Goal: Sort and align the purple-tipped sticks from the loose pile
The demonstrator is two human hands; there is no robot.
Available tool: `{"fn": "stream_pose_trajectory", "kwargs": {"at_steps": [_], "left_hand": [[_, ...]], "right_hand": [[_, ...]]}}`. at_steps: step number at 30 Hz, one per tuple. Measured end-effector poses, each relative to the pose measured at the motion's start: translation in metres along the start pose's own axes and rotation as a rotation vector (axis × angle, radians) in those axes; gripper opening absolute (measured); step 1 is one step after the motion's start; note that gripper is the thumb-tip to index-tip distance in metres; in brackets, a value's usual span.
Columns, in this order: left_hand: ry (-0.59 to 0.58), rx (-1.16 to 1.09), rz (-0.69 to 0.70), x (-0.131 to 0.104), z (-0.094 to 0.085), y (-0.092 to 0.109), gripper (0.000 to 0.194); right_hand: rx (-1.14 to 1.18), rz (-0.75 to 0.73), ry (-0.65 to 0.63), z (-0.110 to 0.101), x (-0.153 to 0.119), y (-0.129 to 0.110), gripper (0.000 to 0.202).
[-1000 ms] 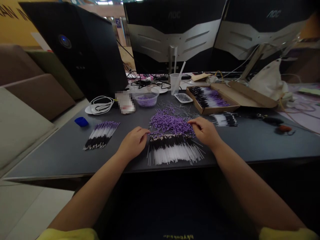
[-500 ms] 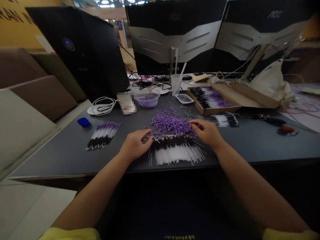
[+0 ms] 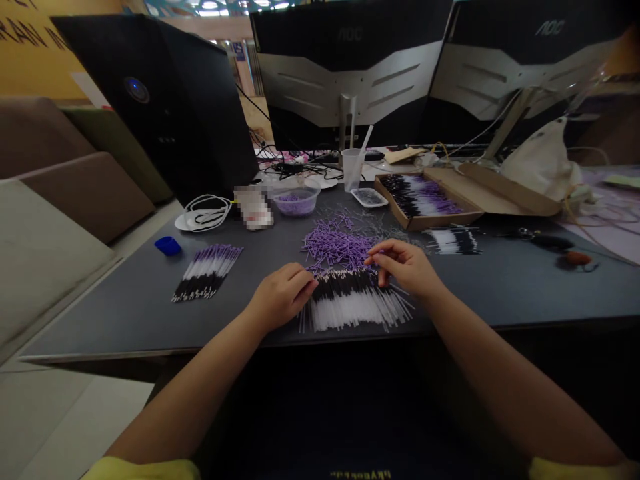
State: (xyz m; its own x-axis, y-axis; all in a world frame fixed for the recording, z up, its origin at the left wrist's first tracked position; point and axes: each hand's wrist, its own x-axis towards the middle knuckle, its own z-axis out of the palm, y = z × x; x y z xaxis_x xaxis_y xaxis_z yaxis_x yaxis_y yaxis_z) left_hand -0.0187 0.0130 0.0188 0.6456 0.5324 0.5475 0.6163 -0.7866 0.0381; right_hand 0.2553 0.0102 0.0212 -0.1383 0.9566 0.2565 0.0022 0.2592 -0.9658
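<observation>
Beside the left end of a row of thin black-and-clear sticks [image 3: 350, 305], my left hand [image 3: 283, 295] is closed, its fingertips over the sticks' dark ends. What it pinches, if anything, is hidden. My right hand [image 3: 406, 268] hovers over the right part of the row, thumb and forefinger pinched on what looks like a small purple tube [image 3: 381, 252]. A loose heap of such purple tubes [image 3: 333, 241] lies just behind the row. Off to the left, a fanned bundle of purple-tipped sticks [image 3: 207, 272] rests on the dark table [image 3: 135, 313].
A cardboard box [image 3: 425, 221] of purple-tipped sticks stands open at the back right, near a small batch of sticks [image 3: 454, 240]. Behind the heap are a clear bowl [image 3: 296, 205], a plastic cup [image 3: 352, 170] and a white tray [image 3: 369, 197]. A blue cap [image 3: 168, 246] lies left.
My left hand has moved slightly right, onto the left end of the stick row. My right hand has come left and down from the heap's right edge.
</observation>
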Motion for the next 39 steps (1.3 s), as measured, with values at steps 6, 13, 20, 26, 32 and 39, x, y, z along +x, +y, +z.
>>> {"fn": "stream_pose_trajectory", "kwargs": {"at_steps": [6,13,20,26,32,39], "left_hand": [[-0.020,0.065,0.134,0.000,0.003,0.007,0.021],[0.012,0.124,0.192,-0.002,0.005,0.007,0.021],[-0.035,0.127,0.182,-0.003,0.006,0.007,0.020],[-0.039,0.112,0.172,-0.004,0.007,0.007,0.022],[-0.037,0.113,0.183,-0.004,0.007,0.006,0.020],[-0.061,0.098,0.184,-0.004,0.007,0.007,0.022]], "right_hand": [[0.101,0.060,-0.153,0.025,-0.013,-0.010,0.015],[0.089,0.061,-0.245,0.033,-0.015,-0.010,0.019],[0.164,0.085,-0.292,0.028,-0.011,0.002,0.019],[0.230,0.090,-0.238,0.026,-0.011,0.004,0.020],[0.181,0.025,-0.226,0.026,-0.011,0.006,0.018],[0.098,0.018,-0.250,0.028,-0.013,0.003,0.018]]}}
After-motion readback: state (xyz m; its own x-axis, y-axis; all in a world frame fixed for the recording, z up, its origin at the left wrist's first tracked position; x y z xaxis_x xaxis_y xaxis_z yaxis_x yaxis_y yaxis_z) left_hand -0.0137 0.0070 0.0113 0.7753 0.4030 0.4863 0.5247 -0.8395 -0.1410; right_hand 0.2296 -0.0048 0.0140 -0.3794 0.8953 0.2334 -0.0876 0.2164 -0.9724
